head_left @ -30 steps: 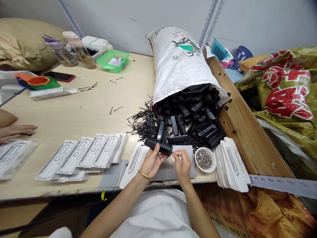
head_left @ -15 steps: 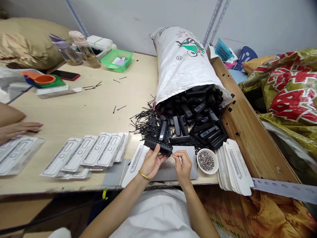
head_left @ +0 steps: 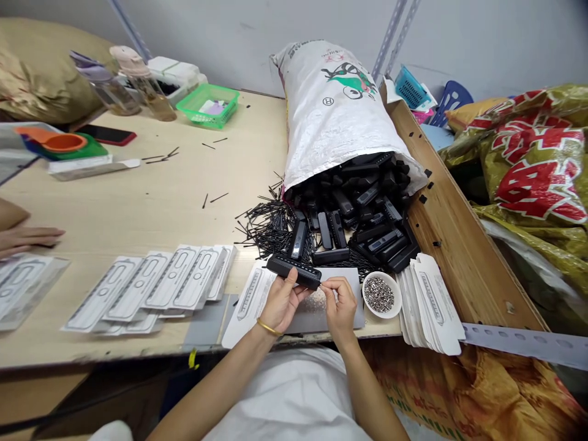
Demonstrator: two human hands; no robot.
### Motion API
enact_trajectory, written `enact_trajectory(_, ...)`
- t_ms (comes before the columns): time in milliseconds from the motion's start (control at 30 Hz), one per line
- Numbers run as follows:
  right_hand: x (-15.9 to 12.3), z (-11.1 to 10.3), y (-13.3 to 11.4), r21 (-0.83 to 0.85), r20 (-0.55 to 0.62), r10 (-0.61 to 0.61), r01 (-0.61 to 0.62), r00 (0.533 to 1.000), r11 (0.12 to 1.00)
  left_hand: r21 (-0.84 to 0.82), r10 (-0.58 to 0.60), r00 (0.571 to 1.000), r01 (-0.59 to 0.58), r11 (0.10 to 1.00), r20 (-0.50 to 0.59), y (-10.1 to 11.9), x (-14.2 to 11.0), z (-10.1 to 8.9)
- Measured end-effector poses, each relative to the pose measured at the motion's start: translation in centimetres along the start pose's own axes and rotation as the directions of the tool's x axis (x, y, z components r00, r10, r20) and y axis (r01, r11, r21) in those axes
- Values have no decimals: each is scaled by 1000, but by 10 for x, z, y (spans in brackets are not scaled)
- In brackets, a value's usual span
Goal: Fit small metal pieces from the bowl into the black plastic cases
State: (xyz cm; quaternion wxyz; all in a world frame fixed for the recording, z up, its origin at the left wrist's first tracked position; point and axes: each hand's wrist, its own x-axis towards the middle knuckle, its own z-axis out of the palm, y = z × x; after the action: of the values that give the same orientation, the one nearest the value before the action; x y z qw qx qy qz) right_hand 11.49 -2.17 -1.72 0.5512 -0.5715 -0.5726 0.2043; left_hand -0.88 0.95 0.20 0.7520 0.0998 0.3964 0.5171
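My left hand [head_left: 282, 301] is closed around a long black plastic case [head_left: 294, 270] with a row of small holes along its side. At the right end of that case, my right hand [head_left: 340, 304] pinches something too small to make out, its fingertips touching or very close to the end. Under both hands lies a grey mat [head_left: 303, 315]. A white bowl [head_left: 381, 294] of small metal pieces stands to the right of my right hand. Beyond my hands are several more black cases [head_left: 344, 205] and a heap of thin black sticks [head_left: 269, 223].
A white sack [head_left: 337, 116] spills the cases. White printed cards [head_left: 429, 300] stand at the right beside a wooden board [head_left: 468, 226]; more printed packs [head_left: 151, 285] lie left. Another person's hand [head_left: 27, 239] rests at the far left. A green basket [head_left: 209, 105] stands at the back.
The camera view shifts slightly right and then back left. Both hands keep nearly the same hold at the case, with only small movement.
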Motion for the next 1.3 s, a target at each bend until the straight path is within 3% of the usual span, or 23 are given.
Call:
enact_trajectory(67, 0, 2, 1, 44, 10, 27, -28, 1000, 999, 23, 29, 1000, -29, 999, -9, 1, 0, 1)
enact_trajectory(200, 0, 3, 4, 252, 117, 178, -203, 977, 946, 97, 18, 1000, -18, 995, 7, 9, -7, 1)
enact_trajectory(300, 2, -7, 10, 364, 126, 239, -269, 963, 892, 218, 202, 973, -222, 950, 111, 10, -12, -5)
enact_trajectory(367, 6, -19, 16, 368, 12, 290, -274, 957, 889, 413, 299, 936, -352, 840, 189, 2, -10, -11)
enact_trajectory(400, 9, -25, 19, 350, -53, 313, -276, 948, 895, 537, 297, 934, -358, 763, 200, -3, -7, -12)
enact_trajectory(467, 16, -36, 22, 295, -140, 331, -280, 933, 914, 762, 260, 954, -277, 585, 147, -14, 3, -12)
enact_trajectory(567, 26, -41, 18, 193, -165, 295, -263, 941, 945, 903, 248, 964, -191, 386, 98, -18, 15, -7)
enact_trajectory(667, 34, -24, 4, 46, -22, 206, -205, 978, 978, 896, 227, 963, -225, 382, 145, -4, 14, -14)
enact_trajectory(733, 36, -1, -6, -48, 203, 112, -104, 973, 993, 887, 296, 947, -241, 394, 125, 13, 7, -32)
enact_trajectory(767, 36, 13, -10, -76, 321, 52, -29, 946, 997, 910, 355, 930, -223, 349, 92, 22, 3, -44)
enact_trajectory(867, 32, 50, -18, -101, 563, -110, 200, 819, 975, 999, 488, 873, 13, 30, -26, 44, -6, -81)
enact_trajectory(933, 28, 65, -19, -125, 608, -146, 275, 780, 953, 974, 443, 893, 163, -155, -78, 51, -5, -96)
enact_trajectory(967, 26, 68, -18, -139, 610, -146, 287, 779, 948, 962, 399, 911, 192, -195, -101, 53, -4, -100)
enact_trajectory(1033, 25, 66, -13, -159, 596, -136, 282, 791, 946, 971, 329, 936, 182, -153, -123, 55, 0, -100)
enact_trajectory(1167, 25, 51, -2, -181, 533, -86, 213, 841, 960, 985, 310, 949, -9, 175, -47, 62, 1, -86)
enact_trajectory(1300, 34, 48, -4, -88, 458, -125, 184, 880, 979, 895, 226, 967, -202, 398, 117, 70, -7, -67)
